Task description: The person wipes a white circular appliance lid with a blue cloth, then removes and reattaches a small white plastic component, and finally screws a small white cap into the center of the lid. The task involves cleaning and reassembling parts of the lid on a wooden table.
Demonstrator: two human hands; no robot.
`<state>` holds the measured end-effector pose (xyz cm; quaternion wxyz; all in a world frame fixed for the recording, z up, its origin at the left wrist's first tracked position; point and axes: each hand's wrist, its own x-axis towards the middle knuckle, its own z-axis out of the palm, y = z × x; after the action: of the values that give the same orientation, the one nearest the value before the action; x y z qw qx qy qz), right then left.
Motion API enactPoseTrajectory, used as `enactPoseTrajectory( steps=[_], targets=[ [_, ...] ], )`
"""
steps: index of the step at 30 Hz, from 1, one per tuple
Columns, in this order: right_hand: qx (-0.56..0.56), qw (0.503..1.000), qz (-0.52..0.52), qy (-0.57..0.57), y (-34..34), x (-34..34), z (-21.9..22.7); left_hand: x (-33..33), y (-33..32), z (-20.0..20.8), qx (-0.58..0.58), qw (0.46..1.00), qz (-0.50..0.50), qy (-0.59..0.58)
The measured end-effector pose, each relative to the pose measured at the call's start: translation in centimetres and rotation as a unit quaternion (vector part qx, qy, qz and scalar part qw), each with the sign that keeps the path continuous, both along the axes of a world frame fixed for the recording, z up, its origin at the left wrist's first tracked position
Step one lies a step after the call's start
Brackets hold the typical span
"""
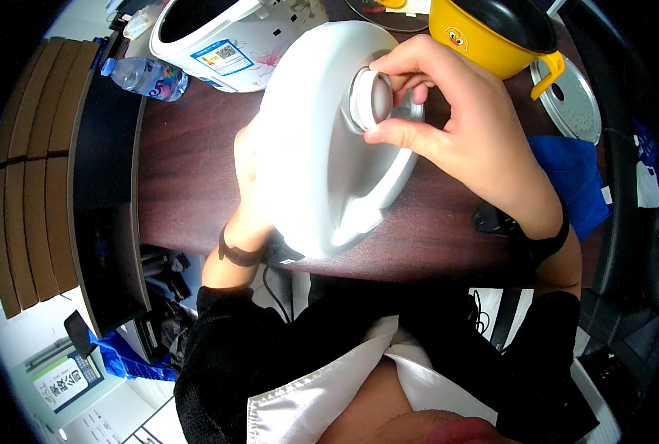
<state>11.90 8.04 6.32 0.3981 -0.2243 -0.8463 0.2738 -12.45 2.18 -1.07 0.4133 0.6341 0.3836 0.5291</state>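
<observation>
Tilted up on its side over the table, a large glossy white rounded lid [300,140] with a curved handle-like rim is held between my hands. My left hand [248,166] supports it from the left; most of its fingers are hidden behind the lid. On the lid's right face sits a round white cap [372,100]. Thumb and fingers of my right hand [448,111] pinch this cap at its upper and lower edges. Whether the cap is seated in the lid or partly lifted, I cannot tell.
Behind the lid stands a white flower-patterned cooker pot [218,37], beside a water bottle [148,78]. At the far right are a yellow pan [485,37], a perforated steamer plate [570,100] and a blue cloth [573,177]. Brown boxes [34,170] line the left.
</observation>
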Motion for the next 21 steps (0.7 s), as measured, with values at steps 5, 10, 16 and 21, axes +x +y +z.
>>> enactPoseTrajectory(
  steps=[5, 10, 16, 21],
  targets=[
    [-0.035, 0.999, 0.028, -0.018, 0.6, 0.5, 0.1, 1.8, 0.1, 3.3, 0.042, 0.998, -0.006, -0.042],
    [-0.093, 0.993, 0.064, -0.034, 1.8, 1.6, -0.1, 2.1, 0.5, 5.6, 0.049, 0.997, -0.02, 0.059],
    [-0.194, 0.973, 0.119, 0.035, 3.0, 3.6, -1.1, 5.0, 3.0, 5.2, 0.097, 0.995, 0.003, 0.021],
    [-0.245, 0.968, -0.029, 0.039, 1.5, 5.8, -1.2, 7.0, 3.3, 6.6, 0.072, 0.99, -0.02, 0.115]
  ],
)
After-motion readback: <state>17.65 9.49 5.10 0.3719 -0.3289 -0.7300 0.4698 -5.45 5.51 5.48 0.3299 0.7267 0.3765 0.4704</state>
